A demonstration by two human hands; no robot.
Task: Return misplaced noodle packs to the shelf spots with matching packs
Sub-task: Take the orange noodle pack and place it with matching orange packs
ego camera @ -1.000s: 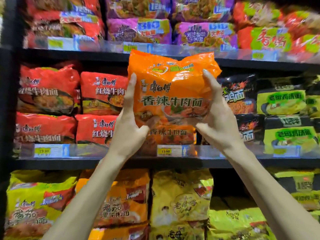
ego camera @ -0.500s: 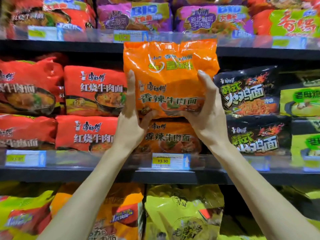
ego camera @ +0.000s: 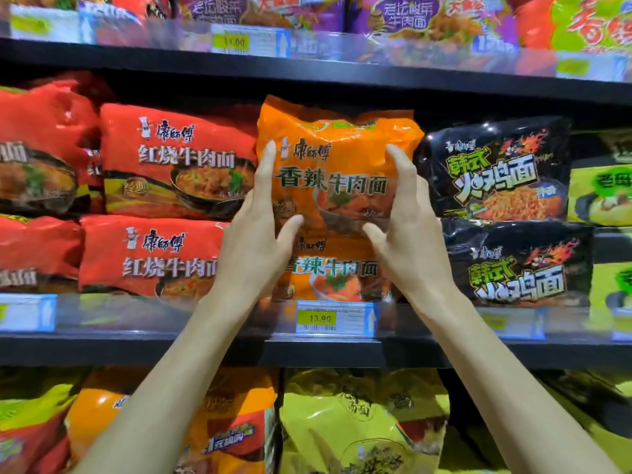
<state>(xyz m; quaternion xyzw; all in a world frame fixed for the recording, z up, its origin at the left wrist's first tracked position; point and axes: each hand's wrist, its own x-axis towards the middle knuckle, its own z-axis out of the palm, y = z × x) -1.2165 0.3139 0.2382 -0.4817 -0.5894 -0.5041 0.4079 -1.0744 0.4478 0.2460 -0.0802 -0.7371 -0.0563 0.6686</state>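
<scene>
Left hand (ego camera: 253, 241) and right hand (ego camera: 412, 234) grip orange pack (ego camera: 337, 155) (above matching pack (ego camera: 337, 270)).

I see an orange noodle pack (ego camera: 337, 155) with green lettering over a matching orange pack (ego camera: 338, 271), red packs (ego camera: 178, 159) with white lettering on its left, black packs (ego camera: 496, 172) with flame patterns and yellow-green lettering on its right, purple packs (ego camera: 407, 15) above, yellow packs (ego camera: 362, 415) below, and a yellow-and-white price tag (ego camera: 337, 319).
</scene>
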